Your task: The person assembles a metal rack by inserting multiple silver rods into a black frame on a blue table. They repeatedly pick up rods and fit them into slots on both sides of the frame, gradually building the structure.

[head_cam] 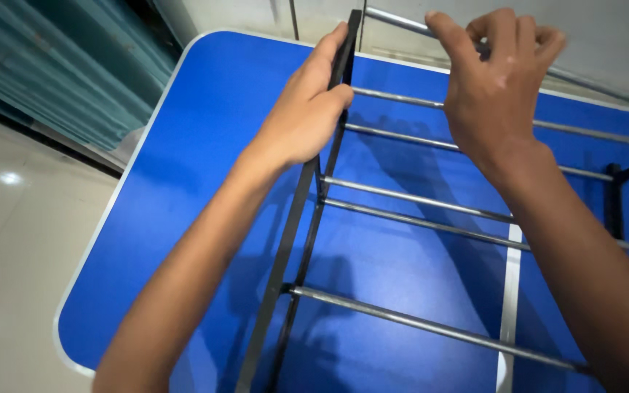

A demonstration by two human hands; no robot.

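Two hands work a metal rack (402, 204) standing on a blue table (205, 182). I see my left hand (307, 109) grasping the black side frame (307, 196) near its far top end, fingers wrapped around the bar. My right hand (493, 80) curls over the far silver rod (402, 20), fingers closed on it. More silver rods run rightward below, toward a second black frame (613, 204).

Item: two bare forearms with hands, seen from above. Left hand (306, 109): no ring, no watch, no glove; the forearm enters from 7 o'clock, uncovered along its whole visible length, no sleeve edge in view. Right hand (493, 80): likewise unadorned, knuckles and tendons showing; the forearm enters from 5 o'clock, bare to the frame edge. No markings or bands on either wrist.
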